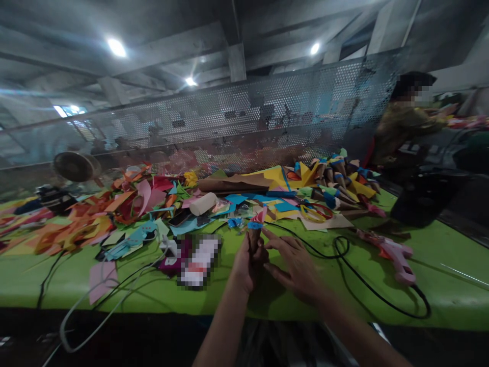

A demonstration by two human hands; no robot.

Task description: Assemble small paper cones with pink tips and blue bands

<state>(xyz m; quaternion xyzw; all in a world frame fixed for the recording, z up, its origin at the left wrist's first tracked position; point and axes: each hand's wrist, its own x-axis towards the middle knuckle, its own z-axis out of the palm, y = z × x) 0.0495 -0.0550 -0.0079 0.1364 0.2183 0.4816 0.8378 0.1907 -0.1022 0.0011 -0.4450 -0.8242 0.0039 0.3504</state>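
Here, low over the table's bright green covering (141, 300), the left hand (247, 262) curls closed around a small brown paper cone (254, 235) with a blue ruffled band and pink-and-white top, held roughly upright. Right hand (296, 262) open, fingers loosely spread just beside the cone; cannot tell whether fingertips touch it. Pink plastic glue gun (399, 257) lies to the right, its black cord (376, 293) looping across the green.

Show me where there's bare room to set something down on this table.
The green tabletop is bare between the right hand and the black cord, at front right beyond the cord's bend, and narrowly between the left hand and the pixelated rectangle. Crowding is heaviest across the back and left, under colored paper.
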